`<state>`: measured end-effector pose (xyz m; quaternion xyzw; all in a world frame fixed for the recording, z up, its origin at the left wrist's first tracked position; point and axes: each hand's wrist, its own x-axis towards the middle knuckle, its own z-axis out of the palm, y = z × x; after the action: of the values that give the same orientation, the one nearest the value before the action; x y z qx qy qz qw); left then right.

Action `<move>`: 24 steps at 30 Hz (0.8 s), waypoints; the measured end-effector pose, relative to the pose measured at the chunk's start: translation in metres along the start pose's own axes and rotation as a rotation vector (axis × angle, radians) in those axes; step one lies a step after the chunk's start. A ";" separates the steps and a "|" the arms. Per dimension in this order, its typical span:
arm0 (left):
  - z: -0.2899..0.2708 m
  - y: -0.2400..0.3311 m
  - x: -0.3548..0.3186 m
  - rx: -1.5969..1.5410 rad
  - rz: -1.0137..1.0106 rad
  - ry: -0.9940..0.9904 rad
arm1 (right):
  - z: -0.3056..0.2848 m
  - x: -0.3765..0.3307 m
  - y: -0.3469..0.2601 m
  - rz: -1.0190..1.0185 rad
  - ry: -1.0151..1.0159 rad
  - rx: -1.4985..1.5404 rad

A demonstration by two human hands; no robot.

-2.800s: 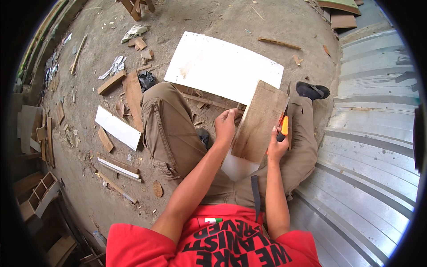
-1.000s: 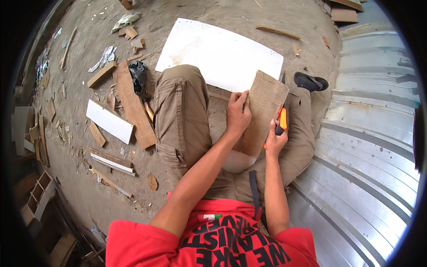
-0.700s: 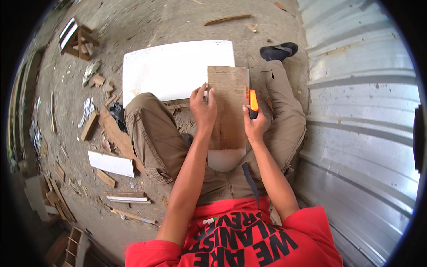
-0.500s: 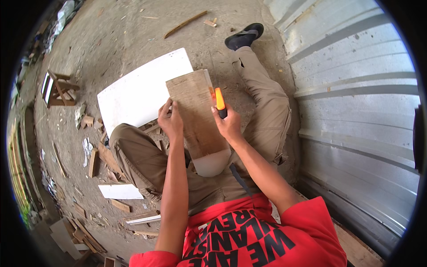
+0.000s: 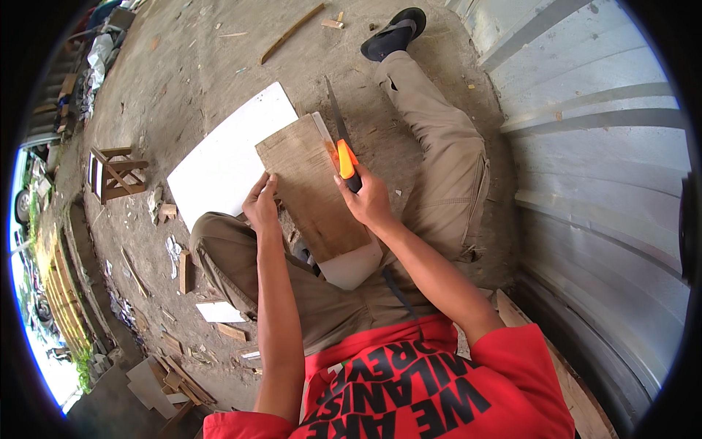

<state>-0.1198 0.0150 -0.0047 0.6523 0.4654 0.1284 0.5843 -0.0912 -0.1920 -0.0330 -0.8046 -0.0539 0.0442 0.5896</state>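
A seated person in a red shirt and brown trousers holds work between their legs. A brown board point(image 5: 311, 194) tilts over the lap, lying on a paler board point(image 5: 352, 267) that sticks out past its near edge. The right hand point(image 5: 369, 199) has its fingers curled round a saw point(image 5: 346, 159) with an orange and black handle, at the brown board's right edge, blade pointing away. The left hand point(image 5: 261, 206), fingers narrow, meets its left edge; whether they pinch it, I cannot tell. Beyond, a white board point(image 5: 234, 157) lies on the floor point(image 5: 197, 80); a stool point(image 5: 115, 175) stands toward the floor's left edge.
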 end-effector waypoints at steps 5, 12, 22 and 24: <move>-0.014 0.016 0.011 0.071 -0.112 -0.128 | 0.001 0.002 0.000 0.010 0.002 0.052; -0.013 0.023 0.011 0.026 -0.130 -0.164 | -0.001 0.003 -0.003 0.043 -0.022 0.054; -0.012 0.008 0.006 0.081 -0.033 -0.105 | 0.004 0.005 -0.004 0.026 -0.020 0.014; -0.011 0.003 -0.003 0.071 0.074 -0.083 | 0.002 0.005 -0.003 0.013 -0.029 0.010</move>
<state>-0.1283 0.0206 0.0018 0.6940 0.4205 0.1061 0.5747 -0.0866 -0.1883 -0.0305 -0.8013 -0.0573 0.0600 0.5925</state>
